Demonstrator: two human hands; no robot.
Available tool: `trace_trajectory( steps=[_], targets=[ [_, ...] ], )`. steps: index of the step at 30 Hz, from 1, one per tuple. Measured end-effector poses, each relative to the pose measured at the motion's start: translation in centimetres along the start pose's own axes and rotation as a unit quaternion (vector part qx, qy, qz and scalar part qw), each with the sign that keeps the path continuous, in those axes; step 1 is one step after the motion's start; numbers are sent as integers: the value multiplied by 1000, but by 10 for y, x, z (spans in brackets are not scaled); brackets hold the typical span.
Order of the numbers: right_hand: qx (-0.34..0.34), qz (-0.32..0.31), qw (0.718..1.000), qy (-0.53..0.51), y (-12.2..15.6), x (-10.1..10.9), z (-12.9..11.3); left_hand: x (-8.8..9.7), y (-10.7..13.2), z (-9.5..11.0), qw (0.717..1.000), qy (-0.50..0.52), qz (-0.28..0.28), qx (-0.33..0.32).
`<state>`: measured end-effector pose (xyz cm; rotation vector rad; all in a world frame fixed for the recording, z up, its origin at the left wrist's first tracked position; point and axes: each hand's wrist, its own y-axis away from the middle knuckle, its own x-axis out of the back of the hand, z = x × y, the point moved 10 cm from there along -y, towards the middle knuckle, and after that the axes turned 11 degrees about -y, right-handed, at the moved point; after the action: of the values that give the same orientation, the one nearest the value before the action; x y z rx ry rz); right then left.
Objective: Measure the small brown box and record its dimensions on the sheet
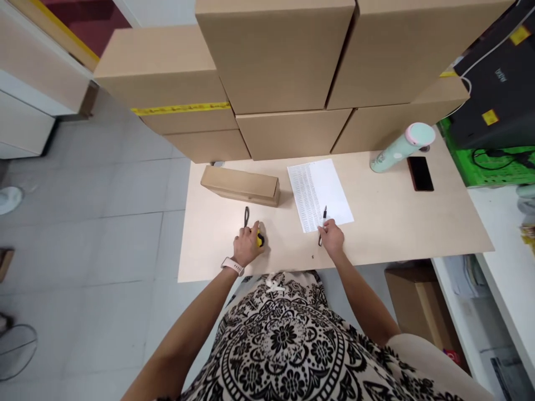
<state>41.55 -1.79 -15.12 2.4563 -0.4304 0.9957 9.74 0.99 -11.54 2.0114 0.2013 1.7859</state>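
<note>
We stand at the pale wooden surface (397, 223) with both hands down on it, and the work reads to us as a pause between measuring and writing. Our left hand (246, 248), with a white watch (233, 265) on its wrist, lies over the small yellow and black tape measure (259, 239) near the front edge. Its fingers are curled round the casing and hide most of it, while the thin black wrist loop (246, 216) trails away towards the back. Our right hand (333, 236) rests just right of that, fingers pressed together in a pinch on the slim black pen (322, 223), whose tip lies on the lower corner of the white printed sheet of small rows (320, 192). The long flat brown cardboard box (241, 185) lies beyond the tape measure, apart from both hands, in front of the wall of large stacked cardboard cartons (276, 61). Off to the right, well clear, lie a mint green bottle with a pink cap (401, 146), on its side, and a black phone (420, 173). We judge that any entry on the sheet calls for finding the right row among very fine print, which we cannot read from here. Any measuring calls for a firmer hold on the casing and a free hand for the blade, so the pen would have to be put down or tucked aside.
</note>
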Motion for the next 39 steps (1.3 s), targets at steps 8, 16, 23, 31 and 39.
trace_trajectory(
  steps=[8, 16, 23, 31, 39],
  targets=[
    [63, -86, 910, -400, 2, 40, -20, -2, 6, -2, 999, -14, 11, 36],
    [132, 68, 950, -276, 10, 103, -21, -11, 17, 103, 983, 86, 136, -93],
    [150, 18, 939, -310, 3, 63, -10, -32, 2, 213, 931, 207, 49, -296],
    [122, 36, 961, -246, -15, 24, 19, -41, -8, 212, 918, 268, 14, -291],
    [147, -21, 965, -216, -21, 0, 26, -41, -8, 212, 911, 294, 7, -290]
  ],
)
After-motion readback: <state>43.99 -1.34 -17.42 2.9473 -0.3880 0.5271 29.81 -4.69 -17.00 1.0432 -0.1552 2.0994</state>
